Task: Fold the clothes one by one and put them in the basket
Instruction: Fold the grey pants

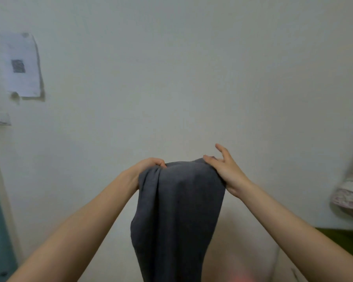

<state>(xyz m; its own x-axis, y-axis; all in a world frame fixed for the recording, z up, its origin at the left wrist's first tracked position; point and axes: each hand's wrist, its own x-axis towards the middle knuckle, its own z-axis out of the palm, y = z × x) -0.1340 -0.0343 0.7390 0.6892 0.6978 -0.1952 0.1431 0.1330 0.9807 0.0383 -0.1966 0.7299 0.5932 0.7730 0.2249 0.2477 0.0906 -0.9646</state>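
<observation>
Presently we log: one pale wall filling most of the view; one paper sheet with a dark square print, stuck at upper left; one switch plate below it; floral fabric at the right edge, above a green surface. Dark grey garment hangs before the wall: left hand, grip closed on its bunched top edge; right hand, grip pinching the opposite corner under the thumb, one finger straight.

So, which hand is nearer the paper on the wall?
Left. The left hand, on the grey garment, sits below and right of the paper; the right hand is farther right.
</observation>
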